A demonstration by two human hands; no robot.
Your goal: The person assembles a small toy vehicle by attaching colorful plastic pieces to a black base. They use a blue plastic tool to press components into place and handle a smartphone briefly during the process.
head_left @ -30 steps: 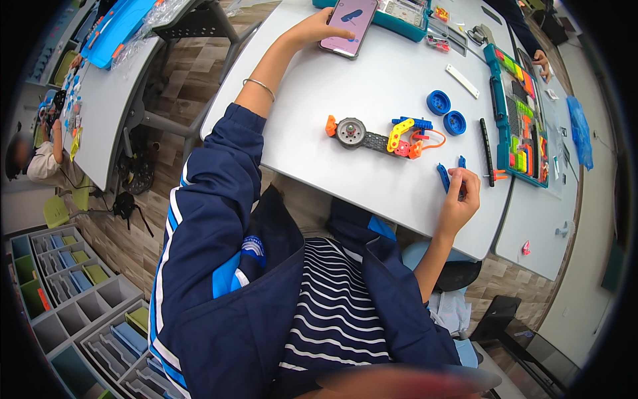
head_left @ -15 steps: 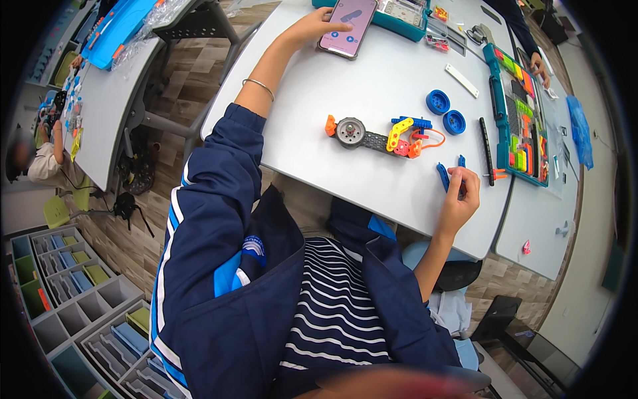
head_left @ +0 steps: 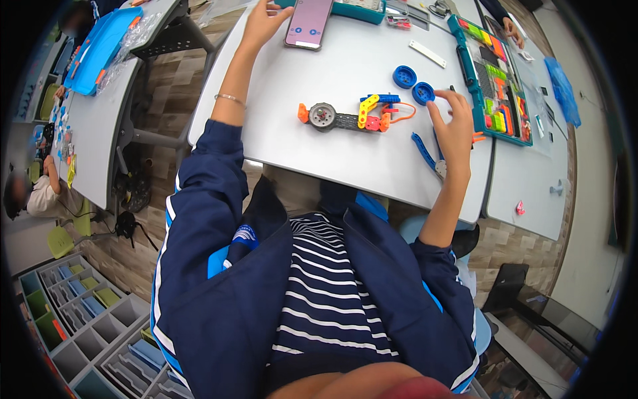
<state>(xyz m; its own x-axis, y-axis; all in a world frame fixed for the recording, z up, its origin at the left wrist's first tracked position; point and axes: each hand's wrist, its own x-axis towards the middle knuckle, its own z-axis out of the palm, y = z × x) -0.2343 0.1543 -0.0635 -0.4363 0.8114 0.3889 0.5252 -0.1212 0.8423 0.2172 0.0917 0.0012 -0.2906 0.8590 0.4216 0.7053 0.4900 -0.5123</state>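
Loosely open, the left hand (head_left: 264, 23) held nothing that showed and stood just beside the phone (head_left: 308, 25); the right hand (head_left: 454, 130) had its thumb and forefinger spread by the nearer of two blue wheels (head_left: 423, 93), though whether it touched the rim could not be told; the blue tool (head_left: 421, 148) lay partly hidden beneath that hand. Both wheels were round, hollow-faced and spoked, one just beside the other, beyond the built model (head_left: 345, 121); this had a grey wheel and an orange end piece at its left, a dark bar, a bent yellow piece, a blue block and a thin orange loop.

All of these lay on a white table (head_left: 279, 93), with a white strip (head_left: 427, 54) near the wheels and a teal case (head_left: 475, 86) of coloured parts to the right; another person's hand (head_left: 512, 31) was beyond it; at the left stood a second table (head_left: 100, 133) with a blue tray (head_left: 109, 50), over a wood-patterned floor (head_left: 183, 80).

Half a second earlier the left thumb had been over the phone's screen, and the right hand had been down at the blue tool; it had since moved up to the wheel.
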